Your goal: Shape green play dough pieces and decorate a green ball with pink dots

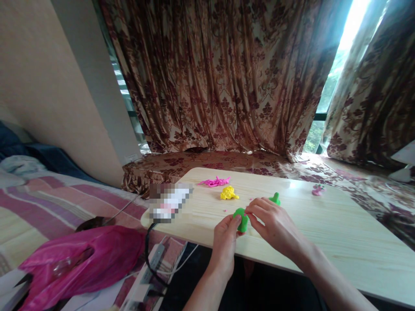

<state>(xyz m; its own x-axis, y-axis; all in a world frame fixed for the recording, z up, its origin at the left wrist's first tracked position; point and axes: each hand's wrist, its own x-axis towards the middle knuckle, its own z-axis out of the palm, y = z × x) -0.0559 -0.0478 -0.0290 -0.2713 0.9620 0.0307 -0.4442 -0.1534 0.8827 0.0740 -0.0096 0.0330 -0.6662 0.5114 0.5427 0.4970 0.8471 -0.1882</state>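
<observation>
My left hand [226, 233] grips a rounded lump of green modelling clay [240, 219] above the table's near edge. The fingertips of my right hand [269, 220] are pinched at the lump's right side, on a tiny pink bit [245, 214] that seems to touch the green. Just beyond my right hand lies another green clay piece [275, 198], partly hidden by it. Farther back on the table are a yellow clay lump [228, 193] and a tangle of pink clay strands [215, 181]. A small pink crumb [225, 211] lies near my left hand.
The pale wooden table [324, 229] carries a small pink figure [318, 189] at the right and a blurred-out device [170, 203] at the left, with a black cable [147, 250]. A pink plastic bag [94, 255] and a power strip [152, 259] lie left of the table.
</observation>
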